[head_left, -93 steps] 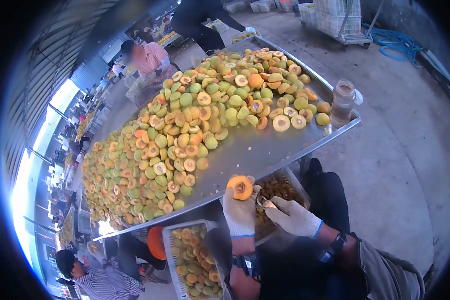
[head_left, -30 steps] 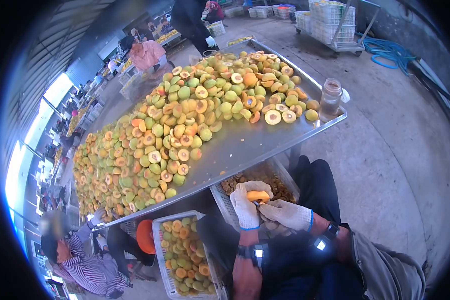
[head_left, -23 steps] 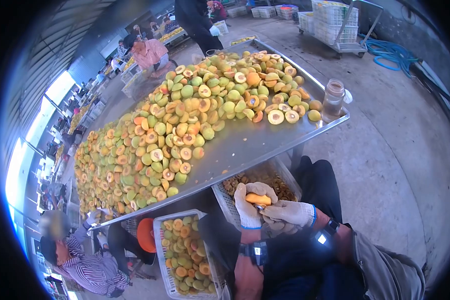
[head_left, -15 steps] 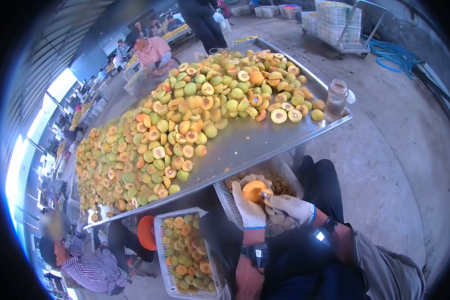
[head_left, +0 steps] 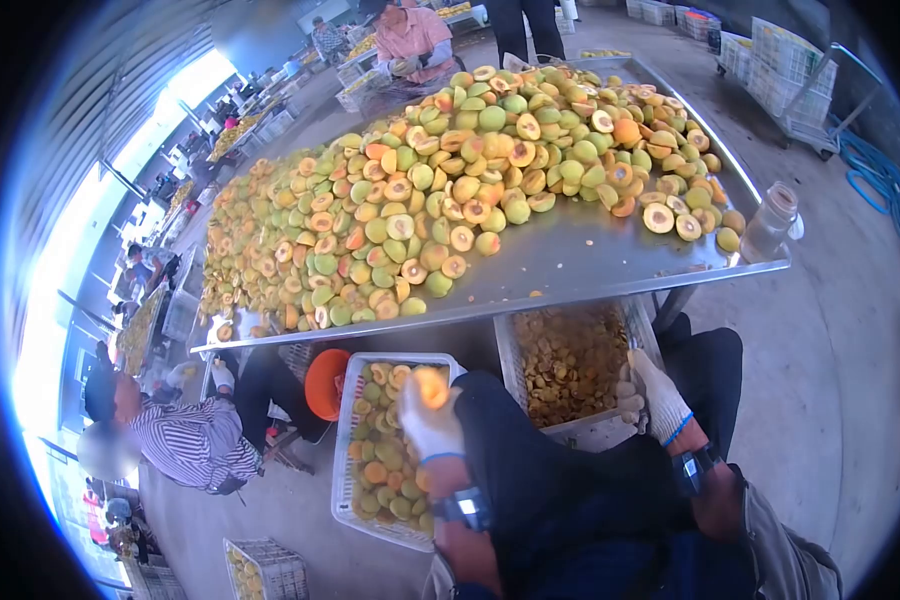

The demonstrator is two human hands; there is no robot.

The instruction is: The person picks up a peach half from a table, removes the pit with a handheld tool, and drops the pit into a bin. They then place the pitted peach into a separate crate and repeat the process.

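Observation:
My left hand, in a white glove, is over the right edge of a white basket of fruit halves. An orange fruit half is in its fingers, slightly blurred. My right hand, also gloved, is at the right rim of a crate of brown pits; its fingers are bent, and what they hold is too small to make out. Beyond both hands, a metal table bears a large heap of halved green and orange fruit.
A clear jar stands at the table's right corner. An orange bucket is left of the basket. A co-worker in a striped shirt sits at the left, another in pink behind the table. A cart with crates is at the far right.
My left hand has moved left from the pit crate to the fruit basket with the orange half. My right hand has separated from it and moved right. The view has shifted.

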